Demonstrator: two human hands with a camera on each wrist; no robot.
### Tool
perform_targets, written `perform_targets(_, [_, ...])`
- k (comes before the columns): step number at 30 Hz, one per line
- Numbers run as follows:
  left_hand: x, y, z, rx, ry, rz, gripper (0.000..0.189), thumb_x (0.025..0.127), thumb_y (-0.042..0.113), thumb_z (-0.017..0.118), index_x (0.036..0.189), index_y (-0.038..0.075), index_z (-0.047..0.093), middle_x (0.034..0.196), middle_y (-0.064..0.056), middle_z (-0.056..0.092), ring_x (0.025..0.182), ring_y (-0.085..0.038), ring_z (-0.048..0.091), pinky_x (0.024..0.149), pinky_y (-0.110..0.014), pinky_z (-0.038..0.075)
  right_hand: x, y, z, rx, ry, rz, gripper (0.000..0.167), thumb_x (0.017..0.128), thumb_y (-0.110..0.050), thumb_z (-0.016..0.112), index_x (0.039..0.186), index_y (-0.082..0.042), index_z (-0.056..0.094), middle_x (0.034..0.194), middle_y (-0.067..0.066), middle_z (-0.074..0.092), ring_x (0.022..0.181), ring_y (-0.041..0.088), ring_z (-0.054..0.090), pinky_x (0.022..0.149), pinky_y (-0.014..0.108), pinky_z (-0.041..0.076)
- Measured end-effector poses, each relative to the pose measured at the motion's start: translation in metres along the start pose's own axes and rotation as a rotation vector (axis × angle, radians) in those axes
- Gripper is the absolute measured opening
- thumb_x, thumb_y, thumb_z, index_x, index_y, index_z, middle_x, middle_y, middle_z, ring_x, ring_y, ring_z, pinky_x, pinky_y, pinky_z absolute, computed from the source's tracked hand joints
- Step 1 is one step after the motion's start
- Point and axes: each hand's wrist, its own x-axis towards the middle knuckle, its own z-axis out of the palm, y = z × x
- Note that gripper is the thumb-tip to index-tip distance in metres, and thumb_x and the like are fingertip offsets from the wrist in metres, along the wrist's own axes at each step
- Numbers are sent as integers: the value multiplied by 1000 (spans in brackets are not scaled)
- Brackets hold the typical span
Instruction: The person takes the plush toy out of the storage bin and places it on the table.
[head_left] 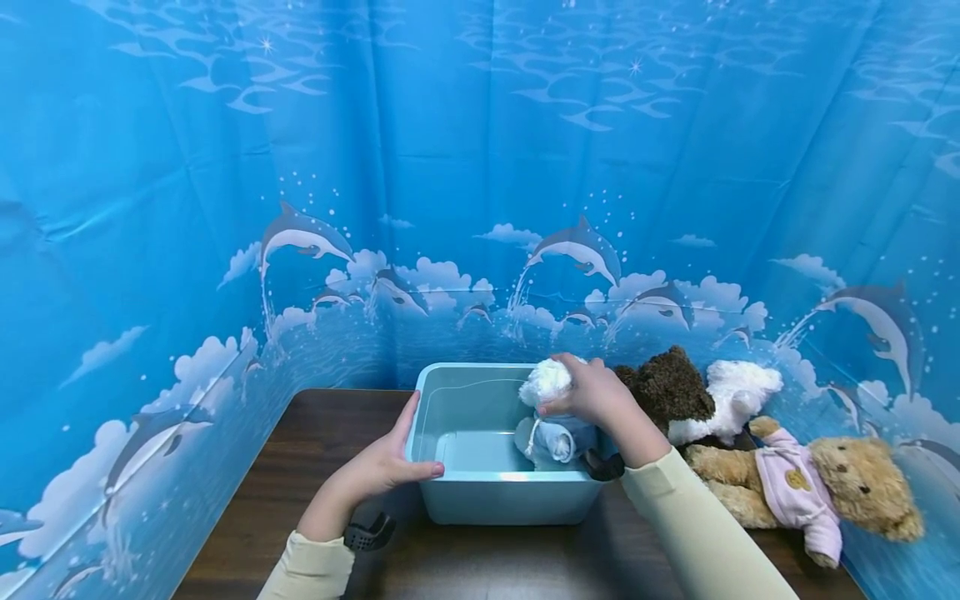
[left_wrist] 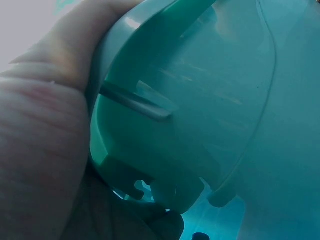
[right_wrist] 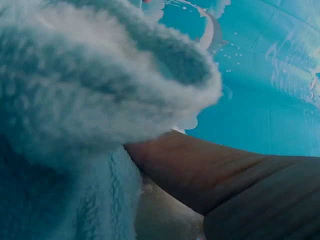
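A pale blue-green plastic bin (head_left: 480, 500) stands on the table. My left hand (head_left: 390, 458) holds its near left corner, with the thumb by the front rim and the fingers along the left side; the left wrist view shows this hand against the bin wall (left_wrist: 225, 100). Inside the bin's right half is a plush toy (head_left: 545, 382) with a fluffy white head and light blue clothing. My right hand (head_left: 596, 393) grips it from the right, around the neck and upper body. Close up in the right wrist view, the toy's fleecy surface (right_wrist: 100, 90) hides most of the fingers.
Right of the bin lie a dark brown plush toy (head_left: 671, 387), a white plush toy (head_left: 738, 396) and a tan teddy bear (head_left: 862, 483) in a pink top, on its side. The dark wooden table (head_left: 300, 450) meets a blue dolphin-print curtain (head_left: 450, 167) behind.
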Motion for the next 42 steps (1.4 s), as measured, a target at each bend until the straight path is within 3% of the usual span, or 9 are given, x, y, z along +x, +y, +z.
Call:
perform_targets(12, [0, 0, 2, -11, -9, 14, 135, 90, 47, 88, 175, 25, -15, 181, -22, 11, 152, -48, 38, 116, -69, 48, -3, 0, 5, -40, 76, 18, 86, 86, -45, 92, 160, -27, 52, 148, 27, 58, 130, 48, 59, 97, 67, 56])
perform_targets(18, [1, -2, 1, -22, -10, 24, 134, 90, 46, 88, 175, 27, -15, 181, -21, 11, 152, -47, 39, 117, -68, 48, -13, -6, 0, -27, 168, -38, 84, 81, -39, 96, 154, -25, 58, 135, 23, 64, 119, 42, 62, 90, 60, 57])
perform_targets(24, [0, 1, 0, -15, -4, 14, 136, 89, 46, 89, 175, 27, -15, 180, -23, 14, 150, -48, 41, 115, -69, 49, -30, -15, -7, -3, 281, -107, 82, 81, -35, 96, 153, -27, 58, 135, 24, 62, 119, 43, 61, 88, 59, 56])
perform_targets(32, [0, 2, 0, -9, 4, 3, 136, 89, 47, 89, 175, 26, -14, 179, -24, 16, 149, -46, 43, 114, -68, 51, -56, -25, -16, 83, 436, -213, 82, 79, -26, 97, 152, -27, 59, 142, 20, 58, 131, 42, 57, 101, 65, 53])
perform_targets(42, [1, -2, 0, -14, 0, 8, 136, 89, 46, 89, 175, 25, -14, 179, -23, 16, 149, -47, 43, 114, -67, 51, -93, -27, -34, 159, 619, -326, 82, 75, -13, 100, 148, -25, 63, 142, 20, 56, 130, 42, 53, 102, 68, 48])
